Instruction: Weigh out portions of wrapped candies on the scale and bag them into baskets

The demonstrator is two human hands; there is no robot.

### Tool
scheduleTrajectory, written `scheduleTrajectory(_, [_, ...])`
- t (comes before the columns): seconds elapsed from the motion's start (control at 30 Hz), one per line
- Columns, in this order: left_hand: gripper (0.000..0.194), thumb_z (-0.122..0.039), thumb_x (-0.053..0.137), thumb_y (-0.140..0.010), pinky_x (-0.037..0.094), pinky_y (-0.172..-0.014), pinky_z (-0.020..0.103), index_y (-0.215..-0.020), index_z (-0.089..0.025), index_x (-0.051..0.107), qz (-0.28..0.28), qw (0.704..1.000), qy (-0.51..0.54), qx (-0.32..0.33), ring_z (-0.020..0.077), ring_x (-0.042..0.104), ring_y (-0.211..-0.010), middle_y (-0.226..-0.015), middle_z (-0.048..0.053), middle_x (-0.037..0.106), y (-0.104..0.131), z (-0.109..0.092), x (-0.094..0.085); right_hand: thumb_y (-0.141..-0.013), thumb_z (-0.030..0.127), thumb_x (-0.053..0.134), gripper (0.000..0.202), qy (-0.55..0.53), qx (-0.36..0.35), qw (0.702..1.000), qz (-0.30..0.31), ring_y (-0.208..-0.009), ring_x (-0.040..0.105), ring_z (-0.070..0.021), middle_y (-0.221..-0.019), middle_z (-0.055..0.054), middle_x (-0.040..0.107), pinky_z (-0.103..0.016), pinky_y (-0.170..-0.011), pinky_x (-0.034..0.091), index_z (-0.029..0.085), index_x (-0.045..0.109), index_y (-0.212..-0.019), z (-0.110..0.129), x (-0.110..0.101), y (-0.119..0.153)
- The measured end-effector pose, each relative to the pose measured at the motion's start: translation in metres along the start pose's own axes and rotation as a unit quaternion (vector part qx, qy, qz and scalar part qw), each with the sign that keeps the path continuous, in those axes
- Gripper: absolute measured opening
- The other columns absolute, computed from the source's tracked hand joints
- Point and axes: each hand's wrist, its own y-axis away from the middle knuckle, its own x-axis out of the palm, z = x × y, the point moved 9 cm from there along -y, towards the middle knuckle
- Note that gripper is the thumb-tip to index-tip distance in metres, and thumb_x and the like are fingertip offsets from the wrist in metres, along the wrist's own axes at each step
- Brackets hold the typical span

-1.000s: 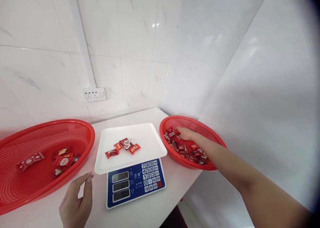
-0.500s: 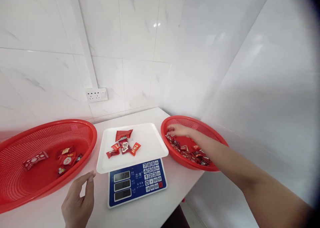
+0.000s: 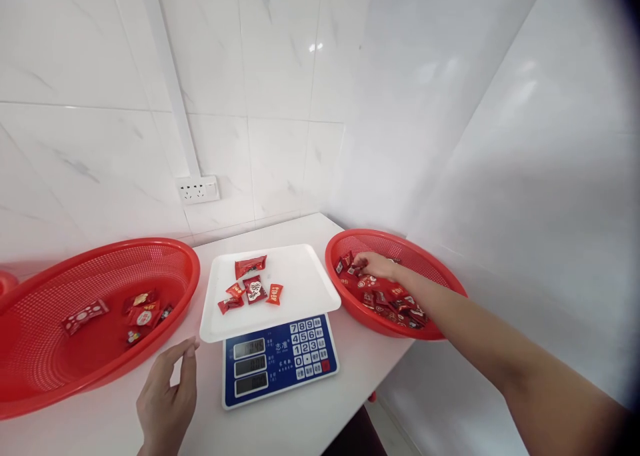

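Note:
My right hand point(image 3: 377, 265) reaches into the right red basket point(image 3: 453, 284), its fingers curled down at a small red wrapped candy point(image 3: 357, 269) near the left side of the pile. Just left of the scale, my left hand point(image 3: 169, 396) hovers with thumb and index fingertip pinched together and nothing visible between them. Several red wrapped candies point(image 3: 255, 289) lie on the white tray point(image 3: 300, 309) of the digital scale point(image 3: 280, 359). The scale has a blue panel with number keys and three displays.
A second red basket point(image 3: 183, 259) stands at the left, holding a few wrapped candies point(image 3: 145, 316) and a longer dotted packet point(image 3: 85, 317). Behind the white table point(image 3: 285, 229) rises a tiled wall with a socket point(image 3: 199, 189). A smooth white wall borders the right side.
My right hand has shifted a little to the right within the basket, uncovering candies at its left side. My left hand keeps its pinched pose. The view has moved slightly.

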Motion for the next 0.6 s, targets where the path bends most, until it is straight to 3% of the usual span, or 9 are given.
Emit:
scheduleTrajectory(0.13, [0.015,-0.029,0.05,-0.085,0.05,-0.068,0.025,-0.09,-0.021,0.061,0.001,1.0,-0.005,0.003,0.0162,0.067,-0.076,-0.082,0.003,0.071,0.0,0.0,0.0,-0.058,0.008,0.06,0.015,-0.001,0.006,1.0,-0.017,-0.074,0.06,-0.0169,-0.077,-0.001,0.066,-0.025,-0.065,0.049,0.019,0.059,-0.068,-0.005,-0.004,-0.035])
scheduleTrajectory(0.27, [0.016,-0.03,0.049,-0.085,0.05,-0.069,0.025,-0.09,-0.021,0.061,0.001,1.0,-0.001,0.004,0.0159,0.066,-0.076,-0.081,0.003,0.071,0.0,0.0,0.0,-0.064,0.008,0.057,0.016,0.002,0.02,0.999,-0.029,-0.075,0.06,-0.0167,-0.088,-0.004,0.064,-0.023,-0.055,0.049,0.019,0.056,-0.076,-0.011,-0.011,-0.035])
scheduleTrajectory(0.4, [0.016,-0.031,0.049,-0.085,0.05,-0.07,0.025,-0.089,-0.021,0.062,0.005,1.0,-0.006,-0.006,0.016,0.067,-0.077,-0.082,0.003,0.071,0.0,0.003,0.0,-0.074,0.013,0.056,0.016,0.018,0.022,0.999,-0.037,-0.084,0.06,-0.0166,-0.102,-0.006,0.062,-0.019,-0.053,0.049,0.02,0.054,-0.088,-0.002,-0.018,-0.034])
scheduleTrajectory(0.6, [0.016,-0.03,0.05,-0.085,0.05,-0.072,0.025,-0.089,-0.021,0.062,-0.004,1.0,-0.006,-0.013,0.0158,0.066,-0.078,-0.083,0.002,0.071,0.002,0.005,-0.001,-0.08,0.02,0.06,0.017,0.117,0.077,0.99,0.03,-0.059,0.061,-0.0151,-0.085,-0.007,0.065,-0.026,-0.051,0.051,0.016,0.055,-0.096,-0.019,-0.001,-0.033])
